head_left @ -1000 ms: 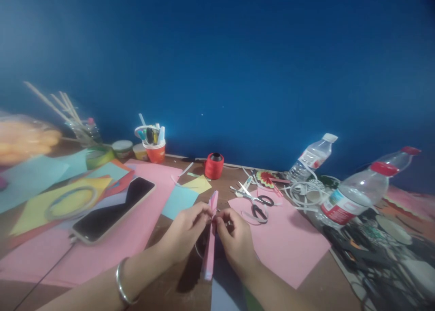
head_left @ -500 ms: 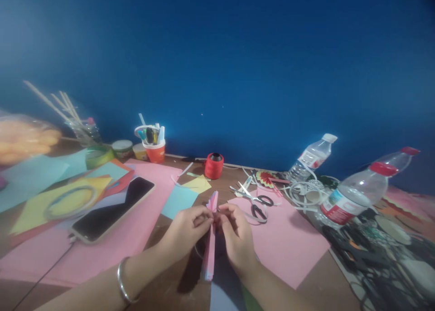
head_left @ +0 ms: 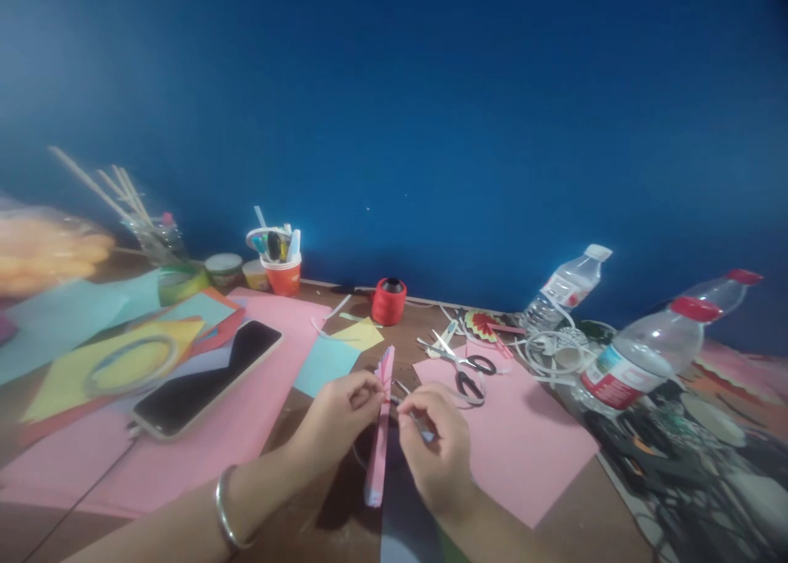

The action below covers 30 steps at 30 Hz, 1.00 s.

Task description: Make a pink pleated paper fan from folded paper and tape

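Observation:
A narrow pleated strip of pink paper (head_left: 380,452) stands on edge in front of me, its folds fanning slightly at the far end. My left hand (head_left: 341,415) pinches it from the left near its upper part. Just right of the strip, my right hand (head_left: 437,444) is closed with thumb and forefinger together, slightly apart from the paper; what the fingertips hold is too small to make out. A thin pointed tip shows behind that hand. Beyond it, scissors (head_left: 463,364) with black handles lie spread on a pink sheet (head_left: 523,440).
A red thread spool (head_left: 389,302) stands near the blue wall. On the left are a phone (head_left: 209,382), coloured papers and a cup of pens (head_left: 284,276). Plastic bottles (head_left: 640,358), ribbon and dark tangled items crowd the right.
My right hand has drawn back to the right and slightly down, away from the pleated paper. My left hand keeps its pinch on the strip.

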{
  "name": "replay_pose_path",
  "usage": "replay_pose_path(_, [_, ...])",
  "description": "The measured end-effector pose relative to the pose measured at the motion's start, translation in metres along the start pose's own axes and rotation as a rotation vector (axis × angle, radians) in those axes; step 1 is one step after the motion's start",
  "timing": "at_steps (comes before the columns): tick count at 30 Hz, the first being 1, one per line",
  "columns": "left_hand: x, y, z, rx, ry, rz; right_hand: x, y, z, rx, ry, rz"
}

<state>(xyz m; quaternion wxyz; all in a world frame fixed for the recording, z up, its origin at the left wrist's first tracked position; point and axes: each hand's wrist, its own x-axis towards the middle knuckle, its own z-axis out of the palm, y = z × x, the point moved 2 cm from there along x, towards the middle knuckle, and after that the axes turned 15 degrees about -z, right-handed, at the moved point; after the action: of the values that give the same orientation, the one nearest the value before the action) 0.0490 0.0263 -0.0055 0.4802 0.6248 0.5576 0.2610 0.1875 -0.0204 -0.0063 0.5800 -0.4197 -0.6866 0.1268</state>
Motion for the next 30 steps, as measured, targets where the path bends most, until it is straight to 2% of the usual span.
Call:
replay_pose_path(2, [-0.001, 0.002, 0.000, 0.004, 0.001, -0.004, 0.001, -0.002, 0.002, -0.034, -0.066, 0.010])
replay_pose_path(6, [-0.003, 0.005, -0.002, 0.030, 0.027, 0.007, 0.003, 0.001, 0.006, -0.038, -0.052, 0.171])
replay_pose_path(9, [-0.004, 0.004, -0.001, 0.033, 0.017, -0.004, 0.003, 0.002, 0.008, 0.018, -0.046, 0.232])
replay_pose_path(15, [-0.004, 0.003, 0.001, 0.125, 0.019, 0.048, 0.005, 0.000, 0.008, 0.076, -0.015, 0.269])
replay_pose_path(21, [-0.005, 0.005, -0.004, 0.145, 0.099, 0.084, 0.004, 0.007, 0.010, 0.140, 0.004, 0.360])
replay_pose_path(30, [-0.002, -0.002, 0.000, 0.301, 0.103, 0.118, 0.002, 0.014, 0.011, 0.220, 0.030, 0.426])
